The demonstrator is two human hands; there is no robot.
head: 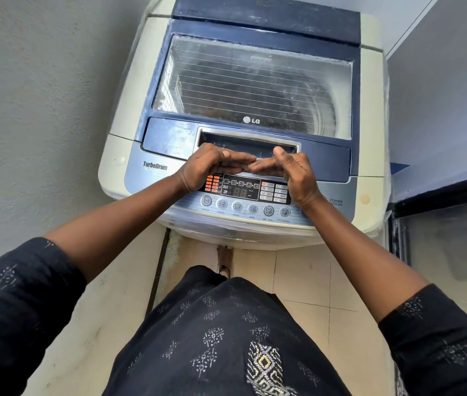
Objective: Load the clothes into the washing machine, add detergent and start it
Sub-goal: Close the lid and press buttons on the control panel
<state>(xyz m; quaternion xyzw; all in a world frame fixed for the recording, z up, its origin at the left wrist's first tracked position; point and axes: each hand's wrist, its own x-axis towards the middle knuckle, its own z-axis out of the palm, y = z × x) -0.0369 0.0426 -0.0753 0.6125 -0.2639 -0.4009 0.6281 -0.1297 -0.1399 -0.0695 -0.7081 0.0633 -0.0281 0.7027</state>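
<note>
opening shut lid [252, 87] | resting left grip [212, 165] and right grip [289, 170] flat, unclenched, at handle recess [248, 145] | gotta hook under, lift evenly

Both forearms reach forward and inward, bare below dark patterned sleeves [23, 284] pushed up near the elbows. The left grip [212, 167] lies palm down, its fingers [240, 158] straight, held together and pointing right. The right grip [295, 174] mirrors it, fingers straight and pointing left, thumb [279, 152] raised. The fingertips of the two meet in the middle, the left's just above the right's.
</note>
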